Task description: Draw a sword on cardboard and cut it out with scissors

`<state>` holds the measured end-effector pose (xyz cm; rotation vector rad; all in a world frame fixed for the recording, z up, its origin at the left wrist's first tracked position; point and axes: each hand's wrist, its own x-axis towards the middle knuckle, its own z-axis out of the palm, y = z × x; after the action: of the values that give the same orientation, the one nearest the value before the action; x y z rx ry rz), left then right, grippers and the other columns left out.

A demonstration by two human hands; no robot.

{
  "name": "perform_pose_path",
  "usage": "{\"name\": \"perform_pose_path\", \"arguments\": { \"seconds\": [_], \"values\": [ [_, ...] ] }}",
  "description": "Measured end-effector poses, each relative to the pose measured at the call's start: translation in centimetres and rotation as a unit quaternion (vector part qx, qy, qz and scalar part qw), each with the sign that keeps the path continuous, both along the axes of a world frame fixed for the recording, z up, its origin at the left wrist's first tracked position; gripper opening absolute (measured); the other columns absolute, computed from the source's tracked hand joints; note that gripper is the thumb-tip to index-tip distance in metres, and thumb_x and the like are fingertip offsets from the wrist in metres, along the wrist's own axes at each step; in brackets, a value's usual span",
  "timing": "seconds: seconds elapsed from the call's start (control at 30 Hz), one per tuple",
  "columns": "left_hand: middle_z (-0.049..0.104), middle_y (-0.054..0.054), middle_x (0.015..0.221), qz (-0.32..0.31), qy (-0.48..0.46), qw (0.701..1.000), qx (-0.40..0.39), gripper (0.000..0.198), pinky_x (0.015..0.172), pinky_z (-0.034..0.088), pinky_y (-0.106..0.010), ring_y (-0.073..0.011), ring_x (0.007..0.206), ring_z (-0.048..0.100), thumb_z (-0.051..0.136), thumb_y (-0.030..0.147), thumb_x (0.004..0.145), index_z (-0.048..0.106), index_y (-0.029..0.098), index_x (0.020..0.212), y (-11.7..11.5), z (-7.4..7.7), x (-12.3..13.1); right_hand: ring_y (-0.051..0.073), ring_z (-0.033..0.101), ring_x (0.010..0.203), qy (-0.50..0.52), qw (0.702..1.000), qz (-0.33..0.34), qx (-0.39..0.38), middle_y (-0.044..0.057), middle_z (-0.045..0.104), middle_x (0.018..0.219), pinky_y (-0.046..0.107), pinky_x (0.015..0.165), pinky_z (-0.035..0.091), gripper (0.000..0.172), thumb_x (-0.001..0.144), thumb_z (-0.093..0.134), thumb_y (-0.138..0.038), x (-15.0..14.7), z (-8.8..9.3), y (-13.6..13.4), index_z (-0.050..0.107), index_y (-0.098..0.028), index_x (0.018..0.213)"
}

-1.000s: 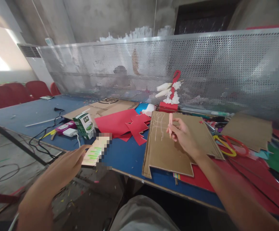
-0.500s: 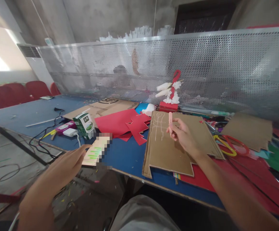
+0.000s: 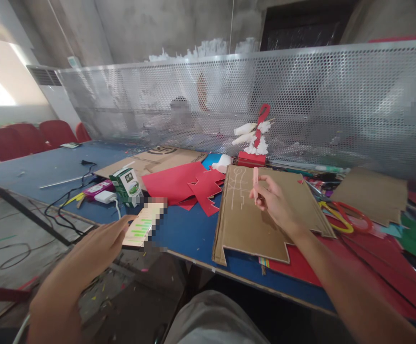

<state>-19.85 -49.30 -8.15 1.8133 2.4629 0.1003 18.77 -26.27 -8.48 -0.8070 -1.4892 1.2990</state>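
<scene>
My right hand [image 3: 274, 203] is closed around a pink marker [image 3: 255, 179], held upright over a brown cardboard sheet [image 3: 251, 224] that bears a pale line drawing near its far left corner. My left hand [image 3: 96, 246] grips a phone [image 3: 141, 227] with a lit, blurred screen, held out over the near edge of the blue table [image 3: 186, 234]. Red paper cut-outs [image 3: 190, 186] lie between the two hands.
A green-and-white carton [image 3: 126, 186], a pink box, a white charger and black cables sit at the left. Scissors with yellow and red handles [image 3: 340, 217] lie right of the cardboard. A red-and-white paper model [image 3: 254, 138] stands before a perforated metal screen [image 3: 301, 95]. Red chairs stand far left.
None of note: my right hand with the marker shifted very slightly; the left hand and phone stay put.
</scene>
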Motion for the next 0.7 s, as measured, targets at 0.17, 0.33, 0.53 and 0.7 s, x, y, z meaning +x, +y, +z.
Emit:
{"name": "perform_pose_path", "arguments": {
  "seconds": [0.17,0.33,0.53,0.7],
  "values": [
    [0.068,-0.013,0.136,-0.016,-0.003,1.000,0.021,0.055,0.100,0.046,-0.041,-0.0277,0.118,0.067,0.020,0.037,0.097,0.051,0.018,0.139,-0.10,-0.64,-0.67,0.009,0.044,0.046,-0.005,1.000,-0.002,-0.003,-0.002,0.065,0.067,0.018,0.038,0.028,0.034,0.084,0.071,-0.046,-0.04,0.21,-0.20,0.051,-0.023,0.099],
    [0.067,-0.014,0.138,-0.013,-0.002,1.000,0.014,0.058,0.103,0.045,-0.042,-0.0285,0.121,0.066,0.019,0.035,0.096,0.052,0.017,0.140,0.00,-0.75,-0.72,0.009,0.044,0.048,-0.014,1.000,-0.006,0.006,-0.002,0.066,0.068,0.018,0.039,0.028,0.033,0.086,0.070,-0.045,-0.13,0.24,-0.31,0.053,-0.022,0.102],
    [0.067,-0.013,0.137,-0.011,0.005,1.000,0.013,0.059,0.102,0.046,-0.042,-0.0285,0.120,0.066,0.017,0.035,0.097,0.053,0.018,0.140,-0.07,-0.73,-0.68,0.009,0.045,0.047,-0.009,1.000,-0.008,0.001,-0.002,0.067,0.070,0.018,0.039,0.030,0.033,0.086,0.068,-0.042,0.03,0.16,-0.18,0.053,-0.022,0.107],
    [0.072,-0.012,0.130,-0.007,0.011,1.000,0.012,0.060,0.099,0.047,-0.041,-0.0293,0.112,0.069,0.019,0.037,0.097,0.056,0.020,0.141,-0.40,-0.57,-0.69,0.009,0.045,0.046,-0.001,1.000,0.001,-0.010,-0.002,0.068,0.070,0.018,0.039,0.029,0.029,0.086,0.067,-0.040,0.04,0.01,0.05,0.052,-0.023,0.104]
  ]
}}
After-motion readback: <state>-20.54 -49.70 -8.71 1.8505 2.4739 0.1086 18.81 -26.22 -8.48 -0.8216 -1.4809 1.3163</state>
